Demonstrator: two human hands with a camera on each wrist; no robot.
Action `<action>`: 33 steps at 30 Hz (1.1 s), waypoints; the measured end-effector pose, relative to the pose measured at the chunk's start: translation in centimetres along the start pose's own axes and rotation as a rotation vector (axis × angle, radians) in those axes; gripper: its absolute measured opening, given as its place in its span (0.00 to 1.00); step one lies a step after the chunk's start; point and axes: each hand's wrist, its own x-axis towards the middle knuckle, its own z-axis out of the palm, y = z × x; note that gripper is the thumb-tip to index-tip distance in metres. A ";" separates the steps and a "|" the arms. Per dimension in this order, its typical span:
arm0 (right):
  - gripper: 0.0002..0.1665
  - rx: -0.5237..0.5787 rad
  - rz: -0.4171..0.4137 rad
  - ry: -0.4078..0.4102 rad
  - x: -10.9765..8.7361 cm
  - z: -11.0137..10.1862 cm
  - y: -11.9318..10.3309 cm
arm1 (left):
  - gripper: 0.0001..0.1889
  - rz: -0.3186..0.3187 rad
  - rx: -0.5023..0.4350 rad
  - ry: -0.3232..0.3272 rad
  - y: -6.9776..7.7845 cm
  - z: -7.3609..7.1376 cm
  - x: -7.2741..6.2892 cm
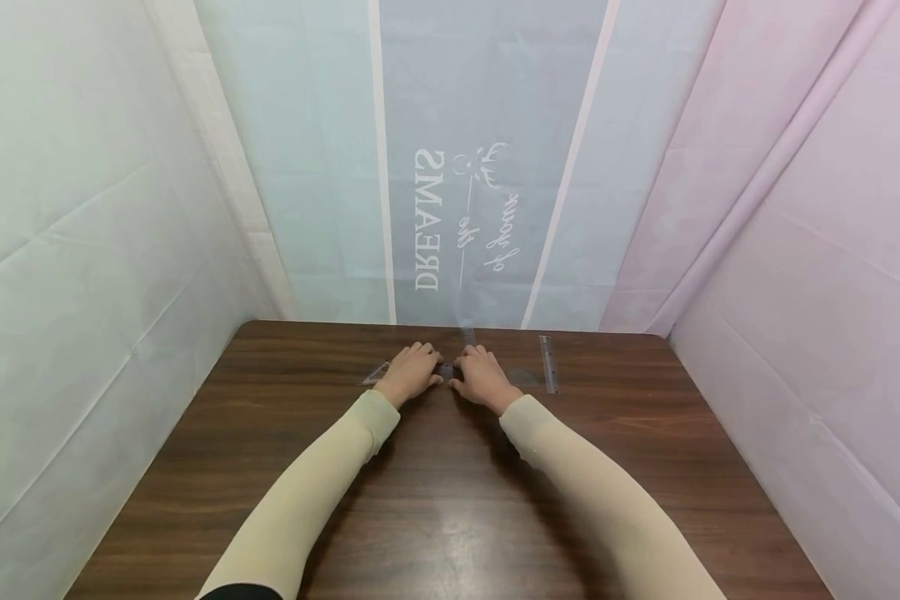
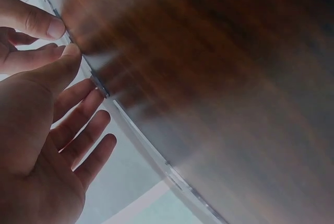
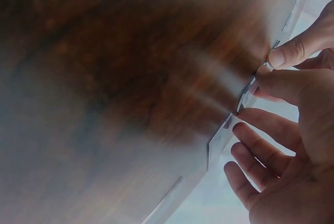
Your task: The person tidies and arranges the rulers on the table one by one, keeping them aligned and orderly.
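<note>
Both hands meet near the far edge of the table over a small, clear, flat plastic piece [image 1: 447,370]. My left hand [image 1: 412,371] pinches its left side, thumb and forefinger at the edge, the other fingers spread loosely in the left wrist view. The right hand [image 1: 484,379] pinches the right side in the same way. Its thumb [image 3: 276,80] comes close to the left thumb in the right wrist view. Hands cover much of the piece, and I cannot tell its exact kind. Left of the left hand lies a clear set square [image 1: 376,372].
A clear protractor [image 1: 521,377] lies just right of the right hand, and a clear ruler [image 1: 547,364] beyond it. Another clear strip [image 1: 468,336] lies behind the hands. The brown wooden table [image 1: 420,500] ends at a printed curtain [image 1: 480,100], with pale cloth walls on both sides.
</note>
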 end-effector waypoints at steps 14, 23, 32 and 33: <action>0.19 0.021 0.034 -0.001 -0.1 0.5 -0.1 | 0.20 0.000 0.048 -0.030 -0.2 0.0 0.5; 0.19 0.048 0.073 -0.008 -0.1 -0.2 -0.5 | 0.21 -0.009 0.075 -0.003 -0.4 -0.1 0.7; 0.24 0.059 0.063 -0.005 0.1 -0.2 -0.7 | 0.21 -0.018 0.066 0.024 -1.0 0.2 0.7; 0.24 0.061 0.062 -0.003 0.1 -0.2 -0.7 | 0.21 -0.019 0.065 0.026 -1.0 0.1 0.6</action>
